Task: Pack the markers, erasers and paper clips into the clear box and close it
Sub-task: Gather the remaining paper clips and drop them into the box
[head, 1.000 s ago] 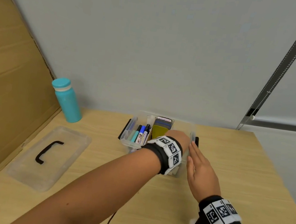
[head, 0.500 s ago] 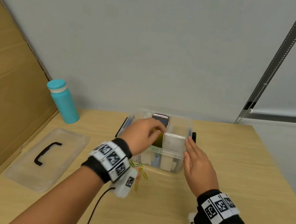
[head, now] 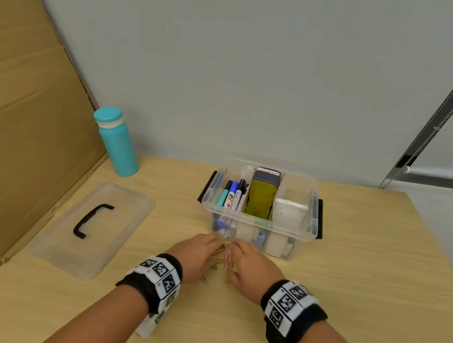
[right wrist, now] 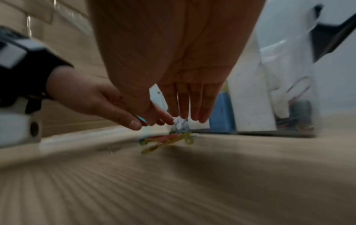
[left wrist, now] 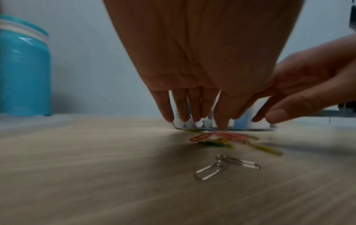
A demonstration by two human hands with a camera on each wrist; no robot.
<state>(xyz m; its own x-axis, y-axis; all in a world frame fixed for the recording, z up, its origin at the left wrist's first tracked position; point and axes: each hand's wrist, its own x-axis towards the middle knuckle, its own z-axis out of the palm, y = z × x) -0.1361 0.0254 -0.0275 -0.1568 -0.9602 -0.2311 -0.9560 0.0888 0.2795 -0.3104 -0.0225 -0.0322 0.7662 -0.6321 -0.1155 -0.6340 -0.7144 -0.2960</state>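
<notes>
I see both hands low over the light wooden table (head: 350, 274), just in front of the clear plastic box (head: 258, 227). My left hand (head: 194, 256) has its fingers straight and pointing down, tips close to the tabletop. My right hand (head: 253, 267) is the same, fingers straight and loose, holding nothing. Between the two hands lies a little heap of coloured paper clips (left wrist: 227, 137), red, yellow and green. Two silver paper clips (left wrist: 225, 166) lie nearer to my left wrist. The wrist pictures are blurry, so I cannot tell if any fingertip touches a clip.

The box is open. In its left part stand the coloured markers (head: 232, 195), in the middle the dark and yellow erasers (head: 260, 197), and on the right a white block (head: 289, 212). The clear lid with a black handle (head: 94, 228) lies flat, well to the left. A teal bottle (head: 116, 142) stands behind it.
</notes>
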